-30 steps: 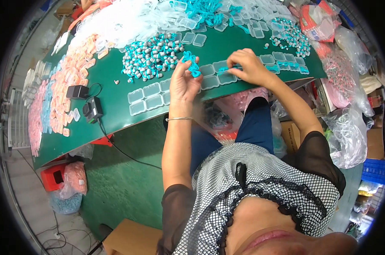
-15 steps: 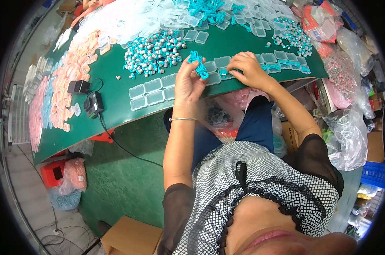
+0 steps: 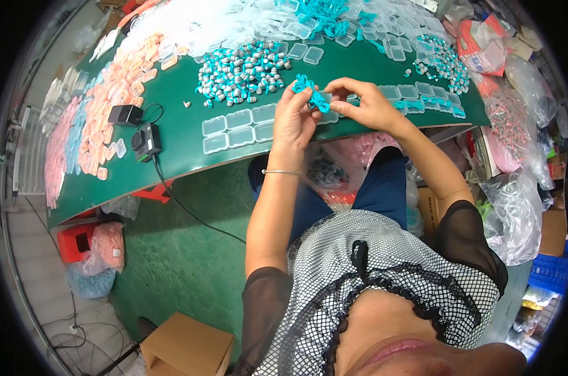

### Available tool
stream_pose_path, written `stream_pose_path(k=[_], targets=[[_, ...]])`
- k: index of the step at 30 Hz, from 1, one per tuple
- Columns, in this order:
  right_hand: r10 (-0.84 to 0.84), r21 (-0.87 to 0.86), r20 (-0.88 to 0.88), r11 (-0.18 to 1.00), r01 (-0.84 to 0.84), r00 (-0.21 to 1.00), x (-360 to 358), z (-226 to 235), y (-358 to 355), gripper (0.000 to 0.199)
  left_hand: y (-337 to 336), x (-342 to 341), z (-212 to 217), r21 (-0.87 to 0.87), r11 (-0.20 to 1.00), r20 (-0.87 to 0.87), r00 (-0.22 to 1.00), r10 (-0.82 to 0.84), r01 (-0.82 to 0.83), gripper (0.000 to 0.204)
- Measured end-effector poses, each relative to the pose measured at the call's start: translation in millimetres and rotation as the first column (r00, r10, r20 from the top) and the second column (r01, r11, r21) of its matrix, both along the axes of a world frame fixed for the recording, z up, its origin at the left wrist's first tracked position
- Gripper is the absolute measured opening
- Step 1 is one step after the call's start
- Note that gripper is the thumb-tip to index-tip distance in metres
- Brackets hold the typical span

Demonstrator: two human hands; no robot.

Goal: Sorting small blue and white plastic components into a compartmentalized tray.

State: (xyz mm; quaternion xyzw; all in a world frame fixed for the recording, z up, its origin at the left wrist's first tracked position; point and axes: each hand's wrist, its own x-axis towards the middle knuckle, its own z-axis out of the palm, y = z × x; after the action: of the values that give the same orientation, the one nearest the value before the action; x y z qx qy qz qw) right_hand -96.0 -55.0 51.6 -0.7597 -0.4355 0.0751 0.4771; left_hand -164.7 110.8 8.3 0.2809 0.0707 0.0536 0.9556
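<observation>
My left hand (image 3: 294, 122) is closed around a looped bundle of turquoise cords (image 3: 305, 83), held above a row of clear plastic boxes (image 3: 240, 136). From the right, my right hand (image 3: 370, 108) meets the bundle, thumb and forefinger pinching its loops. The boxes lie open, lid beside base, along the table's near edge. Those left of my hands look bare inside; several on the right hold turquoise cords (image 3: 429, 105). Both hands partly hide the middle boxes.
A heap of grey-and-turquoise beads (image 3: 240, 72) lies behind the boxes on the green table (image 3: 171, 135). Smaller beads (image 3: 447, 62) spread at the far right, peach pieces (image 3: 118, 91) at the left. A black device (image 3: 147, 143) trails a cable over the near edge.
My right hand has come away from a box on the right and left toward the bundle, which it now touches. My left hand still holds the cords. The whole view has shifted slightly.
</observation>
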Motion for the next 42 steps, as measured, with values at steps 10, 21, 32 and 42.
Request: stream_pose_path(k=[10, 21, 32, 42], targets=[[0.019, 0.088, -0.352, 0.996, 0.012, 0.936, 0.5, -17.5, 32.3, 0.039, 2.2, -2.2, -4.1, -0.082, 0.993, 0.059, 0.995, 0.086, -0.081, 0.042], [0.069, 0.002, -0.396, 0.997, -0.075, 0.916, 9.6, -10.9, 22.2, 0.021, 16.3, -3.5, -6.0, -0.234, 0.956, -0.018, 0.984, 0.177, -0.176, 0.033], [-0.067, -0.145, 0.619, 0.969, 0.198, 0.782, -2.2, -38.7, 11.7, 0.015, 31.1, -17.4, -3.4, -0.153, 0.966, -0.019, 0.978, 0.209, -0.210, 0.029], [0.005, -0.232, 0.606, 0.958, 0.170, 0.796, -0.4, -29.4, 20.1, 0.010, 31.1, -24.0, 0.5, -0.045, 0.980, 0.002, 0.981, 0.194, -0.193, 0.029]])
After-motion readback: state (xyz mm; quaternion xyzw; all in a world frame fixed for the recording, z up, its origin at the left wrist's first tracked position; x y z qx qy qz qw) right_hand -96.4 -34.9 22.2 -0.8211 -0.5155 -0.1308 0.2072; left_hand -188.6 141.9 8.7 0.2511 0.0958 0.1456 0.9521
